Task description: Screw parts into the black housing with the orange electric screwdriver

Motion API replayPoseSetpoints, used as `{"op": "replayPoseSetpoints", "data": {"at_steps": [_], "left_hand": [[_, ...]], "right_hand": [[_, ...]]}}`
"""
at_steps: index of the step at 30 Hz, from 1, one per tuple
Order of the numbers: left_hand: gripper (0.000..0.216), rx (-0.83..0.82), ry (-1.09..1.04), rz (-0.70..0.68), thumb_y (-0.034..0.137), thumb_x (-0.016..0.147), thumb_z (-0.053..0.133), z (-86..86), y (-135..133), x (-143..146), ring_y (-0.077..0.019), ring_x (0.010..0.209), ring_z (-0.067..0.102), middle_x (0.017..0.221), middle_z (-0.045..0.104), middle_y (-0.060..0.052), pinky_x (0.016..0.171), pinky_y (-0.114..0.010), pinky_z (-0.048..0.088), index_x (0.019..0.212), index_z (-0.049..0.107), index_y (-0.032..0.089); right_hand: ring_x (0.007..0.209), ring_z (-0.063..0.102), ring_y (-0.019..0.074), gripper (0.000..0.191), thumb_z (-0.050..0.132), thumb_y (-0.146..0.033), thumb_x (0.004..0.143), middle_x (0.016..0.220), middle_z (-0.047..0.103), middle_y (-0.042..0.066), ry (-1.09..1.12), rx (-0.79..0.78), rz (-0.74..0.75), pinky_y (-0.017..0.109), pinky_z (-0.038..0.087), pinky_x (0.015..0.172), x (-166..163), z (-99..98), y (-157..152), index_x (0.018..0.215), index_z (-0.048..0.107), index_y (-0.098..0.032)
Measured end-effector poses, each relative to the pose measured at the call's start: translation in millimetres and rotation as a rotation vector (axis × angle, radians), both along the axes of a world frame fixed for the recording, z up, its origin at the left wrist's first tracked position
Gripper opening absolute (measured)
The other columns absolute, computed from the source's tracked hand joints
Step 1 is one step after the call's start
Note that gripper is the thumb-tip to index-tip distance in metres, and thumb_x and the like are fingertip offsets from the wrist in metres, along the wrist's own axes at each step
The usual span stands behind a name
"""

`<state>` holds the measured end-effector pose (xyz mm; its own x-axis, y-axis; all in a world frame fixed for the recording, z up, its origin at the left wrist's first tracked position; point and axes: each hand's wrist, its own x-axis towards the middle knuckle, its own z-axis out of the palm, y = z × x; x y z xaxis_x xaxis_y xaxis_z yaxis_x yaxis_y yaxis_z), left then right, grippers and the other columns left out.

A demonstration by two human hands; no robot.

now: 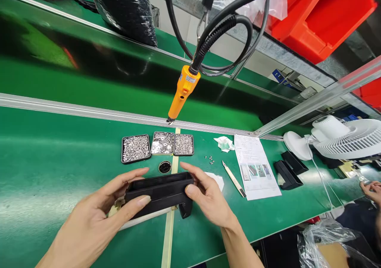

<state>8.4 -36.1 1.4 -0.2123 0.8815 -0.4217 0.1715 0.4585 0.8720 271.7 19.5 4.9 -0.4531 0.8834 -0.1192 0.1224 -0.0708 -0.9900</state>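
Between my two hands is a black rectangular plastic housing (160,192), long and open on top. My left hand (101,212) grips its left end, thumb along the near side. Its right end is held by my right hand (208,194), thumb on the near face. A whitish strip (149,217) shows under the housing, and a black part (185,208) juts down at its right. Just beyond lies a small round black disc (164,167). Behind that sit a tray of screws (136,148), a tray of washers (162,143) and a tray of small metal parts (183,145).
An orange electric screwdriver (183,91) hangs over the bench from a black cable. To the right lie loose screws (210,160), a utility knife (234,179), a printed sheet (256,167), black housings (287,175) and a white fan (348,137). Another person's hand (372,190) shows at the right edge.
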Motion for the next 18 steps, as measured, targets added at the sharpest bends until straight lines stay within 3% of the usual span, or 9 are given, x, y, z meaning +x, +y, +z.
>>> {"op": "replayPoseSetpoints", "data": {"at_steps": [4,8,11,15,18], "left_hand": [[0.098,-0.133,-0.145,0.01,0.088,0.061,0.083,-1.0,4,0,-0.0256,0.104,0.079,0.11,0.083,-0.002,0.09,-0.032,0.067,0.141,0.067,0.035],[0.1,-0.192,-0.18,-0.045,0.088,0.067,0.079,-15.7,0,-5,-0.0211,0.098,0.077,0.107,0.083,0.003,0.079,-0.021,0.063,0.151,0.056,0.039],[0.102,-0.197,-0.194,-0.045,0.088,0.066,0.079,-18.5,-2,-6,-0.0225,0.105,0.078,0.105,0.083,0.003,0.088,-0.023,0.063,0.152,0.054,0.039],[0.1,-0.146,-0.136,-0.113,0.089,0.068,0.077,-8.5,1,-6,-0.0261,0.114,0.078,0.108,0.083,0.001,0.101,-0.033,0.064,0.151,0.056,0.038],[0.09,0.003,-0.123,-0.185,0.08,0.072,0.081,-1.8,4,-5,-0.0262,0.125,0.075,0.126,0.08,0.0,0.103,-0.032,0.064,0.149,0.06,0.039]], "right_hand": [[0.104,0.065,0.0196,0.058,0.063,-0.07,0.104,0.117,0.073,0.004,0.005,-0.161,-0.065,0.033,0.053,0.095,1,4.9,-3,0.146,0.072,-0.031],[0.08,0.061,0.0142,0.067,0.062,-0.077,0.101,0.09,0.067,0.002,0.106,-0.295,-0.123,0.03,0.056,0.08,1,2.3,-7,0.141,0.076,-0.025],[0.076,0.061,0.0129,0.068,0.064,-0.077,0.099,0.086,0.067,0.001,0.118,-0.308,-0.131,0.028,0.055,0.077,0,1.9,-8,0.14,0.077,-0.024],[0.098,0.071,0.0181,0.063,0.085,-0.06,0.093,0.101,0.076,0.002,0.158,-0.257,-0.069,0.032,0.058,0.095,-1,3.5,-7,0.145,0.072,-0.028],[0.116,0.073,0.0215,0.06,0.083,-0.047,0.098,0.123,0.079,0.004,0.191,-0.12,-0.035,0.037,0.057,0.108,1,2.8,-3,0.152,0.064,-0.031]]}}
